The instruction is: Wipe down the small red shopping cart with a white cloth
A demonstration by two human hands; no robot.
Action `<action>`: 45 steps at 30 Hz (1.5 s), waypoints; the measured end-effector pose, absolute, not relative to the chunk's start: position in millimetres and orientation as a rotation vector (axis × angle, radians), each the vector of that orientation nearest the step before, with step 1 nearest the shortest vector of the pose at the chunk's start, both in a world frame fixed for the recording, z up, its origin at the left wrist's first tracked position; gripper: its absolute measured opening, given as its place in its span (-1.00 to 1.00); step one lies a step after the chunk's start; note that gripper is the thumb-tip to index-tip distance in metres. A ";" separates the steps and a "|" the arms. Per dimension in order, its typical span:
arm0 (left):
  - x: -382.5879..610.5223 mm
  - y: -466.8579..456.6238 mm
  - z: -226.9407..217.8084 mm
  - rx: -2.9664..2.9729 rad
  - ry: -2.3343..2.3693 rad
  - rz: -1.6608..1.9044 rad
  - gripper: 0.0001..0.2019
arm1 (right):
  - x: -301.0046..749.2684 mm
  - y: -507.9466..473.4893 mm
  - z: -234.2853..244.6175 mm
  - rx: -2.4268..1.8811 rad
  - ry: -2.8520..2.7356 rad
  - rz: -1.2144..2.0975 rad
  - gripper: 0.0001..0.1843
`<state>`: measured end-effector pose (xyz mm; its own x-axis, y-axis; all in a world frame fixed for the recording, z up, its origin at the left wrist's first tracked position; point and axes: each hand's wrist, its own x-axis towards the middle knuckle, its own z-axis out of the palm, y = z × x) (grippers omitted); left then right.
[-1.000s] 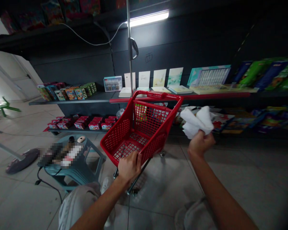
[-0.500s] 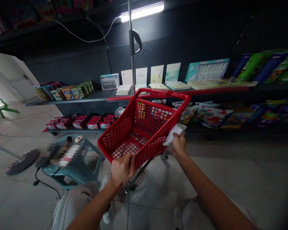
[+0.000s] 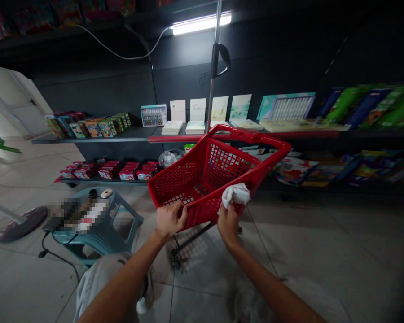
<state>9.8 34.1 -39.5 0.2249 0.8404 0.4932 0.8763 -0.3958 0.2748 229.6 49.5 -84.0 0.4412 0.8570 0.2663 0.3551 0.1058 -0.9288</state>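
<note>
In front of me stands a small red plastic shopping cart (image 3: 185,177) with perforated sides, a thick red handle and a metal pole rising from it. My left hand (image 3: 170,218) is closed over the rim at its near left corner. A crumpled white cloth or tissue (image 3: 236,194) is bunched in my right hand (image 3: 228,222), against the cart's near side wall. The fingertips of the right hand are partly hidden by the cloth. The basket's inside shows bare red mesh.
A grey-blue plastic stool (image 3: 123,224) holding blurred-out items stands at the left, beside a round dark pole base (image 3: 23,223). Behind the cart runs a dark shelf (image 3: 128,134) with books, boxes and bags. Small red boxes (image 3: 129,171) line the lower shelf.
The cart has turned, its handle end and pole shifting right. My right hand has moved left and lower with the white cloth along the side wall. My left hand keeps its hold.
</note>
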 end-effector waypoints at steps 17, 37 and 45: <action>8.2 67.6 -36.9 -2.405 -1.684 -0.696 -0.58 | 225.9 28.2 -65.6 -1.384 -1.178 0.739 -0.47; -7.9 82.2 -38.5 -2.363 -1.708 -0.633 -0.56 | 219.1 26.7 -55.1 -1.401 -1.237 0.816 -0.49; -17.4 90.0 -38.7 -2.333 -1.714 -0.658 -0.54 | 202.7 31.5 -84.3 -1.365 -1.184 1.042 -0.52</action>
